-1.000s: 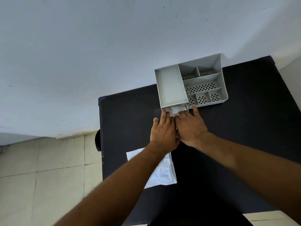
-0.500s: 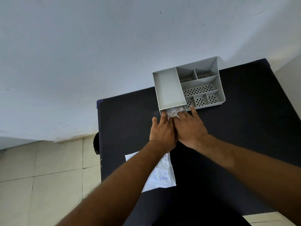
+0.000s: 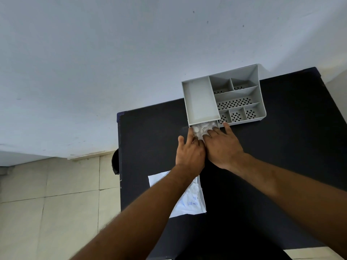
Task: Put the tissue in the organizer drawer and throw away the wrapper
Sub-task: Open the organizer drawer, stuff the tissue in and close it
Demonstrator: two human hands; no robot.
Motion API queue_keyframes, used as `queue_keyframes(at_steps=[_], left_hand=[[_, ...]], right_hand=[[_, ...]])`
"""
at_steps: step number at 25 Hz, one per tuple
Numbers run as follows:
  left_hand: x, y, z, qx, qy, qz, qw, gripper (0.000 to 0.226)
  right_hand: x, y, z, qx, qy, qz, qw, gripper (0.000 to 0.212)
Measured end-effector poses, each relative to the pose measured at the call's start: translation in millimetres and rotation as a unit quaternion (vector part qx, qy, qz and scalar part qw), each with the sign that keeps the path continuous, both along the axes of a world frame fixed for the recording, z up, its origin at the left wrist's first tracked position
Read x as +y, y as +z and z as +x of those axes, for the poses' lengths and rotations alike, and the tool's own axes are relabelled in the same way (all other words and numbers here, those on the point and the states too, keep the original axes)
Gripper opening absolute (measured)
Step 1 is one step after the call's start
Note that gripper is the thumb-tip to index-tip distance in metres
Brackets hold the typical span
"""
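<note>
White and crumpled, the tissue (image 3: 201, 129) sits bunched in the mouth of the organizer drawer (image 3: 216, 125), which is pulled a little way out from under the grey organizer (image 3: 223, 98). It looks soft and lumpy, with rounded folds catching the light, and it fills the visible gap of the drawer; part of it spills toward you between your hands.

Your left hand (image 3: 189, 154) lies palm down on the near side of the drawer, fingers stretched forward and close together, the tips touching the tissue's left edge. Your right hand (image 3: 224, 149) lies just beside it, touching it, also palm down; its fingers are spread, the nearer ones pressing on the tissue and one reaching to the organizer's front wall. Neither hand is closed around anything; you are pressing, not gripping.

Your wrapper (image 3: 191, 201), a flat white sheet with blue print, lies on the black table (image 3: 281, 156) nearer to you, partly under your left forearm.
</note>
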State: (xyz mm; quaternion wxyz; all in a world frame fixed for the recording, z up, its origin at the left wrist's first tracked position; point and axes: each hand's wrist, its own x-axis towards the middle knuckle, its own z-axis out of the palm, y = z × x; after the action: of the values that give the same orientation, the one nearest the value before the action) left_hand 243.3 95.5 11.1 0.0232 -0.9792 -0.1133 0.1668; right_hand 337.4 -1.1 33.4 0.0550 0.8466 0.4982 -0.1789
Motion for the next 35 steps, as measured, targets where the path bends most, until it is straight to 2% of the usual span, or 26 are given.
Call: queue_keyframes(at_steps=[3,5,9,10,13,17,19,21,23,28,35], left_hand=[[2,0,1,-0.007,0.01,-0.008,1.0,0.04],[1,-1,0,-0.014,0.022,-0.009,1.0,0.036],[5,3,-4,-0.04,0.028,-0.014,0.999,0.019],[7,5,-5,-0.039,0.024,-0.012,0.999,0.016],[9,5,-4,-0.045,0.013,-0.007,0.999,0.013],[5,6,4,-0.017,-0.006,-0.011,1.0,0.019],[7,6,3,-0.035,0.008,-0.012,0.999,0.021],[9,4,1,-0.071,0.025,0.004,0.997,0.031],[9,1,1,-0.071,0.044,0.003,0.997,0.047],[5,8,17,0.02,0.066,-0.006,0.998,0.076],[12,10,36,0.083,0.061,-0.03,0.994,0.076]], right_hand=[[-3,1,-2,-0.015,0.005,0.012,1.0,0.039],[-4,1,-3,-0.022,0.017,0.002,1.0,0.042],[-7,-3,-3,0.01,0.04,-0.032,0.999,0.077],[-8,-3,-2,0.013,0.048,-0.04,0.998,0.079],[-11,-1,3,-0.004,0.097,-0.075,0.992,0.069],[-10,3,6,-0.03,0.135,-0.101,0.985,0.059],[-9,3,7,-0.029,0.131,-0.099,0.986,0.056],[-9,2,9,-0.027,0.12,-0.093,0.988,0.055],[-10,2,10,-0.028,0.113,-0.09,0.989,0.053],[-9,5,17,-0.03,0.115,-0.102,0.988,0.057],[-6,3,28,-0.041,0.121,-0.09,0.988,0.06]])
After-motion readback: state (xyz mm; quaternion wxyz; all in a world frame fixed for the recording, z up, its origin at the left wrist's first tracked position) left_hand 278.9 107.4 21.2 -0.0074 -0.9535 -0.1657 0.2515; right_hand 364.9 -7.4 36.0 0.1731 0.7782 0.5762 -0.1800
